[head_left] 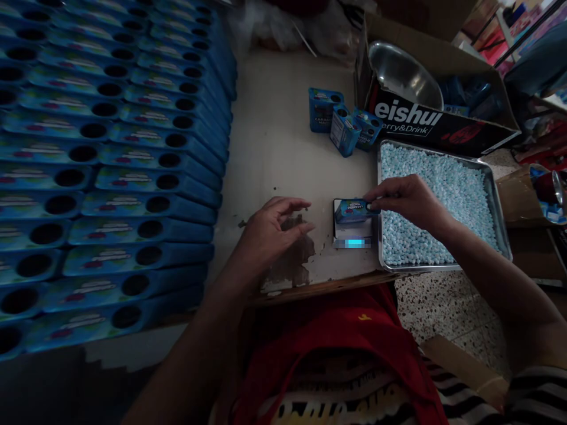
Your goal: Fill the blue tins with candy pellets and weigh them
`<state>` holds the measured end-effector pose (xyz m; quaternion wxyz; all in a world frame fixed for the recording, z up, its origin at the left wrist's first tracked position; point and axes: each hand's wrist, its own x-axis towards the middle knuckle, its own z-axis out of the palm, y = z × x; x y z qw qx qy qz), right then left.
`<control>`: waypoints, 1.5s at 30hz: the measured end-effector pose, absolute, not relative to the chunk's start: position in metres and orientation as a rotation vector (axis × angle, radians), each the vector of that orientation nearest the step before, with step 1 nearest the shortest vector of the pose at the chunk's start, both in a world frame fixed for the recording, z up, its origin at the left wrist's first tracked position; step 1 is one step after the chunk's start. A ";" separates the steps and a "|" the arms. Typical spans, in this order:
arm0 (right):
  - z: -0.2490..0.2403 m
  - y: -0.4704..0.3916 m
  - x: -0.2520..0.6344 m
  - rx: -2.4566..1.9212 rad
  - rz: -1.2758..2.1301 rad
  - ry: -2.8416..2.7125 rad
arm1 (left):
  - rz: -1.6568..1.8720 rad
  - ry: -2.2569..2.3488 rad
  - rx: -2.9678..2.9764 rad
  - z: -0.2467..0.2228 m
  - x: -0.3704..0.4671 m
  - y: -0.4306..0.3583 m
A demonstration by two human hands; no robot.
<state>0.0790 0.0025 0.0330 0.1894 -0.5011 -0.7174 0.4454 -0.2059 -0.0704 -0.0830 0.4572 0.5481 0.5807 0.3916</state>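
Blue containers (146, 227), in close rows, round openings dark. Left hand (277, 227), above the worn tabletop (283, 159), thumb and fingers parted, holding nothing. Blue box (352, 211), on a small scale (354, 233) with lit display; right hand (405, 200), its fingertips at the box's right end, whether gripping cannot be told. Metal tray (505, 236), full of pale blue pieces (434, 200). Carton (452, 127), holding a steel bowl (407, 71). Speckled floor (465, 307).

Rows of containers (150, 230) filling the left of the worktop (270, 124), a small container (352, 211) on the scale (357, 233) near the front edge, a tray (508, 251) just right of it, three packs (343, 127) farther back, an open box (443, 127) behind the tray, a bowl (405, 74) in it.
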 end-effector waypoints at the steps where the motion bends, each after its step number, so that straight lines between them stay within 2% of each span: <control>1: 0.033 0.002 0.079 -1.412 1.271 -1.993 | 0.965 1.428 1.350 -0.082 -0.205 -0.070; 7: 0.035 0.004 0.079 -1.440 1.227 -1.884 | 0.967 1.402 1.321 -0.083 -0.204 -0.070; 15: 0.032 0.005 0.092 -1.513 1.568 -1.618 | 0.959 1.391 1.319 -0.086 -0.204 -0.069; 23: 0.040 -0.004 0.115 -1.593 1.757 -1.323 | 0.947 1.399 1.325 -0.087 -0.208 -0.071; 27: 0.043 -0.004 0.111 -1.518 1.695 -1.522 | 0.930 1.385 1.347 -0.087 -0.205 -0.070; 37: 0.035 -0.001 0.085 -1.479 1.280 -2.063 | 0.895 1.403 1.349 -0.086 -0.204 -0.072; 41: 0.032 0.000 0.082 -1.486 1.364 -2.010 | 0.879 1.405 1.352 -0.086 -0.207 -0.073; 45: 0.034 0.006 0.086 -1.414 1.549 -1.688 | 0.930 1.423 1.463 -0.075 -0.195 -0.069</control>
